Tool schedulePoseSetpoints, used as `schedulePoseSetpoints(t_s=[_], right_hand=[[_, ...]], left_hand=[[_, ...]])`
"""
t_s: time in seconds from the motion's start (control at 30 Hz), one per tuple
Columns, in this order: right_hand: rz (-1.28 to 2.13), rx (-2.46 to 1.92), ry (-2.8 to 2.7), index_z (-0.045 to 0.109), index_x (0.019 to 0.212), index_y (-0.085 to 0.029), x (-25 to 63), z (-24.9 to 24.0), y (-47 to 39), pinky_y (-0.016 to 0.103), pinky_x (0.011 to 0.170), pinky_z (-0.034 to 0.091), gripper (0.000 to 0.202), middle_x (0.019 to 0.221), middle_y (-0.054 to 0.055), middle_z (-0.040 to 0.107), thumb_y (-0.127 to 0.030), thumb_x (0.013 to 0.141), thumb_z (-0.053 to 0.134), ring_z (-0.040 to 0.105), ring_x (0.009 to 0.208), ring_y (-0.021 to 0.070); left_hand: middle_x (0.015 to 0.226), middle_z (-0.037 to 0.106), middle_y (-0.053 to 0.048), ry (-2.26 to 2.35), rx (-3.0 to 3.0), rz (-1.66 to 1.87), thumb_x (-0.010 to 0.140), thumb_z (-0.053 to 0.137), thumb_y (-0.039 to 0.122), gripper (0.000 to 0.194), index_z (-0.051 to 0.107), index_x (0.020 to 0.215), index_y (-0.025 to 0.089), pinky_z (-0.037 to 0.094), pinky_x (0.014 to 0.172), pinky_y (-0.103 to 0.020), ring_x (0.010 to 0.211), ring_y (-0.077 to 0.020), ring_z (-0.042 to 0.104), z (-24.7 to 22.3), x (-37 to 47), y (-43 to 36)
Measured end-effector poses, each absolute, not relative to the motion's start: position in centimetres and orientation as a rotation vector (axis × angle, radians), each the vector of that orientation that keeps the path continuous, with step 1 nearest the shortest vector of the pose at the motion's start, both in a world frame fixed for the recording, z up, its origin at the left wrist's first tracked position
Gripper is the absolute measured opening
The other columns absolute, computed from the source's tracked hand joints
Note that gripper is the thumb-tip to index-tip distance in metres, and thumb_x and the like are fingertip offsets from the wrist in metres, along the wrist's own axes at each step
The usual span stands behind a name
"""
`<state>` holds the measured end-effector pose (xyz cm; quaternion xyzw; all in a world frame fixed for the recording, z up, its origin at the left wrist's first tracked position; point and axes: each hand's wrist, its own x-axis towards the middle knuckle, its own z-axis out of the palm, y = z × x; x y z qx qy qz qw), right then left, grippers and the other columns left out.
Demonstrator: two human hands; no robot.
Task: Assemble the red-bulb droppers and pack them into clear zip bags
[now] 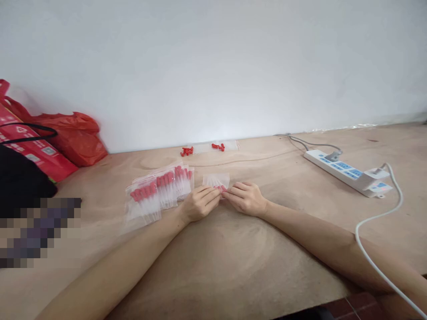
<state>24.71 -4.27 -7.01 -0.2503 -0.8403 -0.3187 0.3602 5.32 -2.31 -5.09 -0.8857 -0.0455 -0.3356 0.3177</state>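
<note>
In the middle of the wooden table point(213, 249), a small clear plastic bag point(216, 179) with red-tipped white sticks inside lies between my hands. My left hand point(201, 203) pinches its near edge from the left. From the right, my right hand point(245, 198) pinches the same edge, fingertips nearly meeting the left ones. The fingers partly hide the red tips. Left of my left hand, several filled clear bags point(143, 200) overlap in a row, their red ends toward the wall.
Loose red pieces point(187, 151) and a flat clear bag point(203, 147) lie by the wall point(213, 66). A white power strip point(347, 171) with plugs sits at right, its white cable point(367, 218) crossing over my right forearm. Red bags point(71, 135) and a black item point(23, 182) stand at left.
</note>
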Motion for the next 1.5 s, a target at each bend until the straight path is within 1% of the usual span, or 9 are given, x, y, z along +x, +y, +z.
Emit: schedulePoseSetpoints(t_s=[0.1,0.27,0.6,0.77,0.93,1.07,1.27,1.4,1.5], right_hand=[[-0.844,-0.613,-2.151,0.062,0.079,-0.016,24.6,-7.1,-4.2,0.026,0.050,0.026,0.016,0.070,0.002,0.062,-0.017,0.082,0.046,0.045,0.062,0.0107],[-0.829,-0.646,-2.170,0.061,0.078,-0.016,24.9,-7.0,-4.3,0.027,0.051,0.024,0.017,0.066,0.002,0.060,-0.014,0.082,0.044,0.045,0.061,0.0101],[-0.762,-0.672,-2.141,0.061,0.071,-0.017,25.1,-6.8,-4.4,0.025,0.051,0.026,0.017,0.063,0.000,0.059,-0.016,0.080,0.047,0.047,0.059,0.0095],[-0.725,-0.694,-2.127,0.062,0.073,-0.017,25.4,-6.9,-4.3,0.024,0.052,0.028,0.017,0.063,0.001,0.060,-0.016,0.081,0.047,0.048,0.060,0.0096],[-0.714,-0.698,-2.128,0.062,0.076,-0.018,25.0,-6.8,-4.2,0.024,0.053,0.029,0.014,0.069,0.000,0.062,-0.018,0.081,0.049,0.047,0.065,0.0103],[-0.773,-0.664,-2.115,0.062,0.077,-0.018,24.5,-6.8,-4.2,0.025,0.053,0.027,0.012,0.069,-0.001,0.062,-0.018,0.081,0.050,0.044,0.063,0.0104],[-0.813,-0.674,-2.133,0.060,0.070,-0.016,24.1,-6.8,-4.2,0.026,0.052,0.024,0.018,0.062,0.001,0.057,-0.016,0.081,0.046,0.042,0.059,0.0112],[-0.818,-0.653,-2.145,0.061,0.077,-0.015,23.9,-6.6,-4.3,0.026,0.052,0.023,0.018,0.067,0.002,0.059,-0.016,0.083,0.044,0.043,0.063,0.0110],[-0.828,-0.653,-2.148,0.060,0.076,-0.015,23.8,-6.5,-4.4,0.027,0.052,0.022,0.018,0.066,0.002,0.058,-0.015,0.084,0.044,0.043,0.062,0.0109]], left_hand=[[0.082,0.068,-0.009,-0.079,-2.321,-0.875,0.079,0.053,0.008,0.008,0.058,0.085,0.009,0.054,0.067,-0.030,0.075,-0.0167,0.065,-5.0,5.3,-2.3],[0.081,0.068,-0.008,-0.078,-2.298,-0.863,0.081,0.050,0.008,0.010,0.057,0.088,0.009,0.054,0.067,-0.029,0.072,-0.0154,0.065,-4.6,5.0,-2.4],[0.083,0.067,-0.008,-0.108,-2.321,-0.891,0.079,0.053,0.007,0.012,0.056,0.091,0.008,0.054,0.067,-0.030,0.075,-0.0166,0.063,-5.2,4.0,-2.1],[0.089,0.067,-0.009,-0.128,-2.339,-0.883,0.079,0.053,0.006,0.015,0.056,0.094,0.009,0.053,0.069,-0.031,0.077,-0.0165,0.063,-5.3,3.7,-1.8],[0.085,0.067,-0.009,-0.120,-2.305,-0.866,0.079,0.053,0.006,0.013,0.056,0.091,0.009,0.053,0.068,-0.031,0.074,-0.0161,0.063,-5.2,4.1,-1.8],[0.084,0.067,-0.009,-0.099,-2.292,-0.847,0.080,0.050,0.005,0.013,0.056,0.091,0.009,0.053,0.070,-0.031,0.075,-0.0162,0.063,-5.1,4.5,-1.8],[0.082,0.067,-0.010,-0.097,-2.290,-0.837,0.080,0.048,0.003,0.010,0.055,0.086,0.008,0.052,0.068,-0.031,0.072,-0.0167,0.063,-5.1,4.7,-1.8],[0.081,0.066,-0.009,-0.115,-2.291,-0.838,0.081,0.045,0.004,0.012,0.055,0.086,0.009,0.052,0.069,-0.031,0.072,-0.0152,0.063,-5.1,4.7,-1.8],[0.081,0.066,-0.009,-0.103,-2.304,-0.850,0.081,0.044,0.003,0.013,0.054,0.087,0.009,0.051,0.069,-0.031,0.073,-0.0153,0.062,-4.9,4.8,-1.9]])
